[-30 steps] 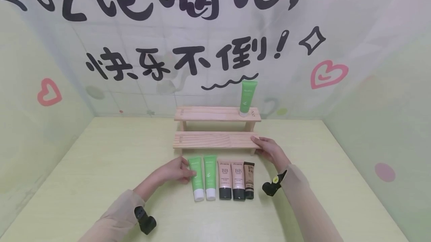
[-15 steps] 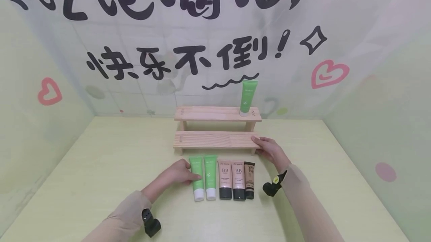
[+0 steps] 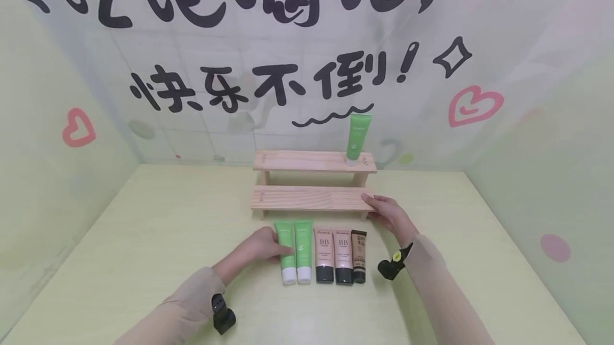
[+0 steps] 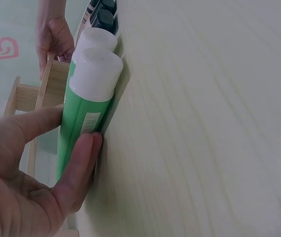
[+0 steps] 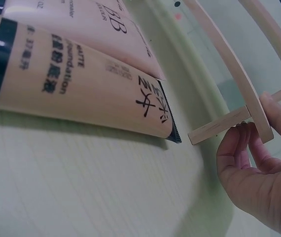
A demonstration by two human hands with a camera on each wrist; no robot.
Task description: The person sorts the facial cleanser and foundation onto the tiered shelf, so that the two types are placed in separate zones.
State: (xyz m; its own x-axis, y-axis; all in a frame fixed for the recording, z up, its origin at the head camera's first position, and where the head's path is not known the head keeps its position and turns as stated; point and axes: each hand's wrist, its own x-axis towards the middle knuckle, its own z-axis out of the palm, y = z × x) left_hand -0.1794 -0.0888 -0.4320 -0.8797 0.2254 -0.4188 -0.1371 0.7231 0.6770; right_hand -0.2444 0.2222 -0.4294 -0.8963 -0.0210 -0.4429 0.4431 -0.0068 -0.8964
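My left hand (image 3: 264, 245) pinches the leftmost green tube (image 3: 287, 263) from its side, in front of the wooden stand. In the left wrist view the thumb and fingers lie on opposite sides of its green body (image 4: 76, 121), below the white cap (image 4: 97, 74). A second green tube (image 3: 303, 243) lies right beside it. With my right hand (image 3: 390, 214) I grip the right end of the stand's lower shelf (image 3: 307, 198); the thumb is on top and the fingers curl underneath. Another green tube (image 3: 357, 138) stands cap-down on the upper shelf (image 3: 302, 160), towards its right end.
Two pink BB cream tubes (image 3: 324, 251) with black caps lie to the right of the green ones. A smaller tan foundation tube (image 3: 358, 254) ends the row, near my right forearm. Behind the stand rises a printed wall (image 3: 216, 137); side walls flank the pale table (image 3: 182, 217).
My left hand has moved a little to the right, and its thumb reaches farther across the leftmost green tube. My right hand keeps its hold on the shelf. The head view has shifted slightly.
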